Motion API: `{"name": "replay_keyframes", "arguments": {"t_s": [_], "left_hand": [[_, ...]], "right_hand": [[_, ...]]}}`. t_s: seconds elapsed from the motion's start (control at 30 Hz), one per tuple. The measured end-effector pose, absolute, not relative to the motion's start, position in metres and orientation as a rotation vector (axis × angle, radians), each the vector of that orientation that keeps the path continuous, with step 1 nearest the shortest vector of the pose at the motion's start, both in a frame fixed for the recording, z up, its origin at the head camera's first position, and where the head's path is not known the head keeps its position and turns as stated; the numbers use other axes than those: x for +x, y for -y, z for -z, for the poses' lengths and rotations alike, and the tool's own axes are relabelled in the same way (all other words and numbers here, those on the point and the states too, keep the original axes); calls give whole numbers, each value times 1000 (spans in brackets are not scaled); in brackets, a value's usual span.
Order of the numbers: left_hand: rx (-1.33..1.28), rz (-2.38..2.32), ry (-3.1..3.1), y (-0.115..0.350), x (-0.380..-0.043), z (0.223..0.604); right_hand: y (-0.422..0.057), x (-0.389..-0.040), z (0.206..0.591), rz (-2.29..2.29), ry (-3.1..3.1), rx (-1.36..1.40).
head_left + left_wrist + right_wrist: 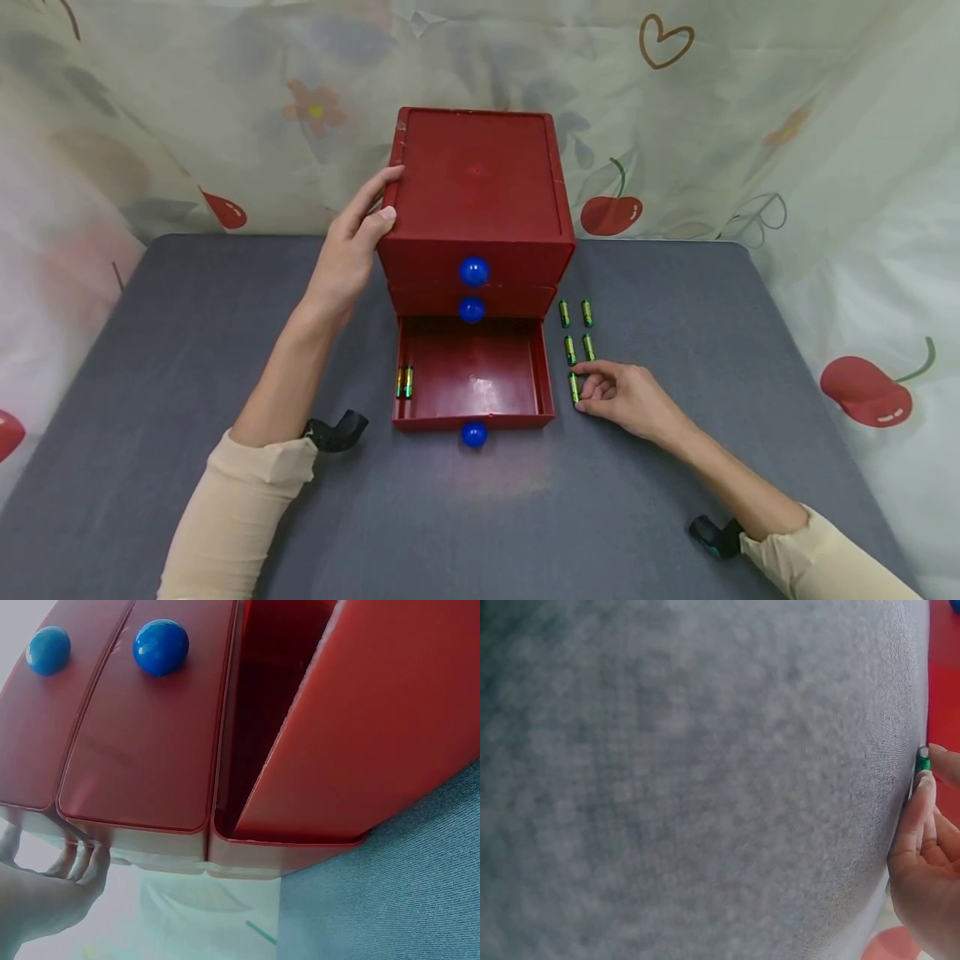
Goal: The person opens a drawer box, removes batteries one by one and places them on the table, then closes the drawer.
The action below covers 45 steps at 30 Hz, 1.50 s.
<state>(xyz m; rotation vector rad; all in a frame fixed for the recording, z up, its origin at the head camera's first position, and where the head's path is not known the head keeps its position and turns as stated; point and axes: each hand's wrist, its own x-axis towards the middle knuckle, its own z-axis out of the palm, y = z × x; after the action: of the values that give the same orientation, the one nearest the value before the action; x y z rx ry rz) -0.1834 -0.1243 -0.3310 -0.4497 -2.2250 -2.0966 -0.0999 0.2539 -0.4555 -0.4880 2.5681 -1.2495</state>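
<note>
A red drawer cabinet (pixel 476 179) with blue ball knobs stands on the table, its bottom drawer (pixel 472 387) pulled out. My left hand (pixel 347 258) rests against the cabinet's left side, fingertips and thumb at the top edge; the left wrist view shows its fingers (pixel 81 862) touching the side wall. Right of the drawer, my right hand (pixel 626 396) pinches a green-and-yellow battery (pixel 574 388) between thumb and index finger, seen also as a small green end of the battery (pixel 923 760) in the right wrist view. Two similar batteries (pixel 408 382) stand side by side along the drawer's left wall.
Several more batteries (pixel 587 313) lie in two columns on the grey table (pixel 660 300), just beyond my right hand. A patterned curtain (pixel 480 50) hangs behind the table. The open drawer's front knob (pixel 474 434) sticks out towards me.
</note>
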Motion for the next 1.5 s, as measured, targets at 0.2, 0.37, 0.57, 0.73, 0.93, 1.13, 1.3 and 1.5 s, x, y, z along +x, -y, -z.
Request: {"name": "replay_keyframes", "arguments": {"t_s": [0.2,0.37,0.57,0.73,0.93,1.13,1.3,1.5], "left_hand": [[-455,2117,2209,124,-184,332],[-469,2132,2196,124,-185,332],[-472,2132,2195,125,-185,332],[-472,2113,2200,126,-185,332],[-473,2108,2196,125,-184,333],[-466,2123,2191,126,-184,332],[-461,2124,2188,127,-183,332],[-442,2111,2195,128,-183,332]], "right_hand": [[-256,-99,452,1311,-2532,-445],[-257,-99,449,1358,-2527,-445],[-255,-101,441,1459,-2504,-478],[-250,-101,433,1557,-2463,-524],[-236,-98,423,1651,-2465,-605],[-221,-97,415,1676,-2455,-708],[-210,-100,411,1655,-2440,-740],[-197,-104,407,1635,-2398,-774]]}}
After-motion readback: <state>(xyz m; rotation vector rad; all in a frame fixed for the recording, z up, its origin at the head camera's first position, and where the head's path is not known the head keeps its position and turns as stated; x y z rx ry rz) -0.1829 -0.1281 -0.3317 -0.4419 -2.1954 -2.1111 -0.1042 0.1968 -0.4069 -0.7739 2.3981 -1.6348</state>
